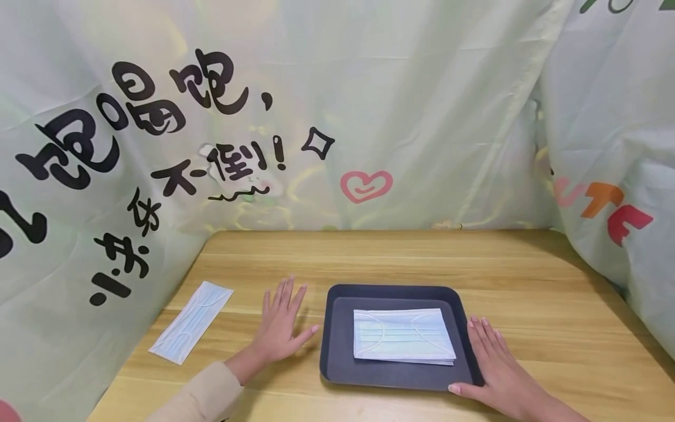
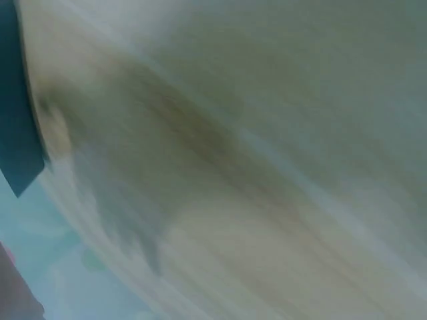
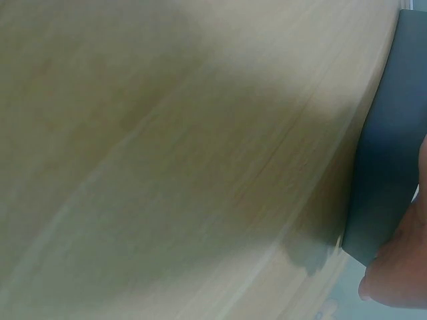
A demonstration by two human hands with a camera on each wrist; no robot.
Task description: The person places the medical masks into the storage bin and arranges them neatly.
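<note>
A dark grey tray [image 1: 337, 351] lies on the wooden table, holding a small stack of light blue face masks [image 1: 403, 335] with white ear loops. To the tray's left is my left hand [image 1: 279, 328], fingers spread and nothing in it; a gap separates its thumb from the tray wall. My right hand [image 1: 495, 369] rests along the tray's right side with straight fingers, the thumb over the front right corner. In the right wrist view the tray's side [image 3: 387, 147] shows close against this hand [image 3: 400, 273]. A single face mask [image 1: 191, 322] lies at an angle farther left.
A wood-grain table [image 1: 390, 252] carries everything. Printed cloth [image 1: 422, 117] with black lettering and a pink heart hangs behind the table and along both sides. The single mask is close to the table's left edge.
</note>
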